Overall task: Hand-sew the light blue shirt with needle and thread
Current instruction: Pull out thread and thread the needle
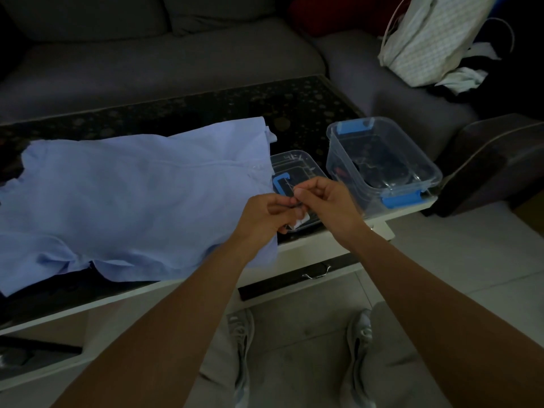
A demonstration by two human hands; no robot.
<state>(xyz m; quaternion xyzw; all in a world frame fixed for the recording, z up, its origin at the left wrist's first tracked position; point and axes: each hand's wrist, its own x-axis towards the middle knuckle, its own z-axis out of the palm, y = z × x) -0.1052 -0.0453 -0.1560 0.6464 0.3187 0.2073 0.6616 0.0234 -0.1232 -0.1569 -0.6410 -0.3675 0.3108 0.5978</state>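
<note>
The light blue shirt [123, 195] lies spread flat over the left half of the dark patterned table [223, 113]. Both hands meet just above the shirt's right edge. My left hand [265, 219] is closed, pinching something thin at its fingertips and holding a small white item below. My right hand [323, 201] pinches a fine needle [290, 188] whose tip points up and left. The fingertips of the two hands touch. Thread is too thin to make out in the dim light.
A clear plastic box with blue latches [382, 163] stands open at the table's right end; its lid [297, 172] lies beside the shirt, partly under my hands. A grey sofa [147, 63] sits behind, a white bag [426, 39] far right. My shoes [241, 348] rest below.
</note>
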